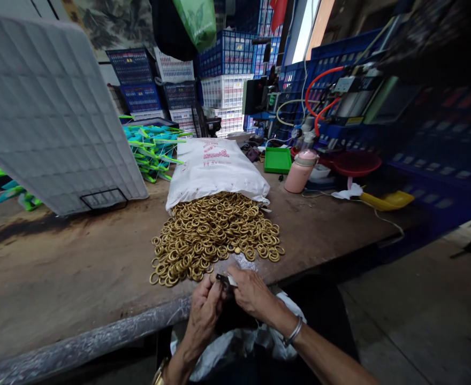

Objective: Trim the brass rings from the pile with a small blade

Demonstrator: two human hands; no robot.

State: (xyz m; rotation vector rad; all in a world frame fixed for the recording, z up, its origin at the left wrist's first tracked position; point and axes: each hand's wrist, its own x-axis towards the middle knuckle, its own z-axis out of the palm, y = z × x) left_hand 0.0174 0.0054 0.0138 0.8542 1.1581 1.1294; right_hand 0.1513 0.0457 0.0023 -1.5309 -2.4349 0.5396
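Note:
My right hand (255, 295) is closed around a small hand tool (232, 280) with a pale part and a dark tip; its exact kind is unclear. The tip reaches to the fingers of my left hand (206, 303), which are pinched together at the table's front edge. What the left fingers hold is mostly hidden and too small to name. Just beyond both hands, a heap of brass-coloured rings (215, 227) spreads over the table. It spills from the mouth of a white woven sack (219, 168) lying on its side.
A tall pale ribbed panel (54, 117) leans at the left, near bright green and blue plastic pieces (149, 144). To the right stand a green tray (278, 160), a pink bottle (301, 172) and a red dish (356, 163). Stacked crates (227, 53) fill the back. White plastic sheeting (235, 347) lies below my hands.

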